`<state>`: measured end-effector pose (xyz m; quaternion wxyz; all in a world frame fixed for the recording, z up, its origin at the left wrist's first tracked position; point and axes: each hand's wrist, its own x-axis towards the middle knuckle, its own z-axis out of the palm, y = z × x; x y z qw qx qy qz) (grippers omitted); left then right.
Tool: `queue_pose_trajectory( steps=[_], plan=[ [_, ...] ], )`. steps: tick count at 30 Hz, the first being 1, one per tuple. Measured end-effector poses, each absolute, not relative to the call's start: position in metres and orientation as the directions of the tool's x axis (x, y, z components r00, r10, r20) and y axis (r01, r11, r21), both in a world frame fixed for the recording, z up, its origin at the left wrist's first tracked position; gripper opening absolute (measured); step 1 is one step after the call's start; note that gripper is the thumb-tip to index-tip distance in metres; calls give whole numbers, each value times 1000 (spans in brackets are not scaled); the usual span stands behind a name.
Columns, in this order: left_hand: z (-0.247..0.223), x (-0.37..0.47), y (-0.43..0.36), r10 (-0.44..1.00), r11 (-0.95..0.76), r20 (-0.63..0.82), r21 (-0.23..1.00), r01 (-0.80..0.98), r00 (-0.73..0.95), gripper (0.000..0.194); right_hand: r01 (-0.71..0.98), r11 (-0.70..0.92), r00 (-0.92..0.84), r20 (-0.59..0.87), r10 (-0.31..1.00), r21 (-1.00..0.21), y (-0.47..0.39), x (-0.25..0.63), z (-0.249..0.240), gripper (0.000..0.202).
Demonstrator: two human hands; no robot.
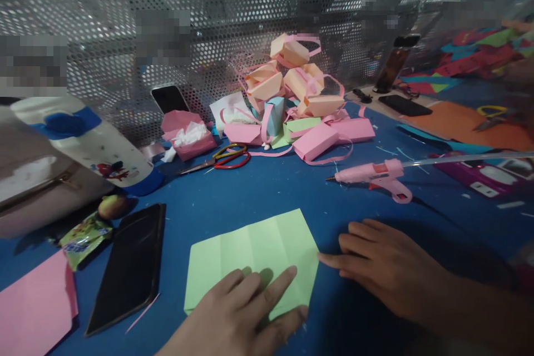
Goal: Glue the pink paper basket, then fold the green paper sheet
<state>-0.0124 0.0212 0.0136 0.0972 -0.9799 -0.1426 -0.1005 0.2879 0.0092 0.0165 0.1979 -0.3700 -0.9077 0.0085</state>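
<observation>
A sheet of light green paper (250, 256) with several upright crease lines lies on the blue tabletop in front of me. My left hand (246, 311) rests over its lower part, thumb and index finger stretched out and apart, the other fingers partly bent. At the paper's right corner, the extended index fingertip of my right hand (375, 261) touches the edge, while its remaining fingers are loosely curved. Neither hand grips anything. Beyond the right hand, a pink glue gun (375, 173) lies on its side with a clear glue stick in its back.
Small pink, peach and green paper bags (306, 89) are heaped at the back. Scissors (225, 157) lie before them. To the left are a black phone (129, 267), a bottle (87, 144), a snack packet (85, 236) and pink paper (39, 306). Orange paper (471, 122) lies at right.
</observation>
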Motion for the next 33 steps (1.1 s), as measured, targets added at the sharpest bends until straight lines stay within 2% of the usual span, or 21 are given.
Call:
queue_pose_trajectory(
  steps=[5,9,13,15,23,26,29,33],
  plan=[
    [26,-11,21,266,-946,181,-141,293,947,41,677,731,-653,393,648,-80,11,284,15,34],
    [33,4,5,273,-923,256,-202,328,927,36,607,795,-749,348,563,21,16,275,28,23],
    [27,19,-23,286,-854,338,-334,399,897,35,460,887,-849,275,451,-32,14,263,38,15],
    [22,23,-34,321,-827,358,-345,443,877,35,422,905,-870,261,419,-48,11,259,37,16],
    [21,28,-49,422,-787,363,-308,534,831,40,438,897,-820,385,424,-56,4,255,20,22],
    [27,19,-57,449,-756,306,-371,539,840,42,435,900,-813,412,412,-43,1,256,19,23],
    [28,-7,-70,491,-674,311,-456,581,814,49,458,889,-804,424,418,-8,-3,257,15,22],
    [17,-51,-86,575,-575,350,-470,670,740,58,530,848,-760,461,458,30,-10,256,7,31]
  ],
)
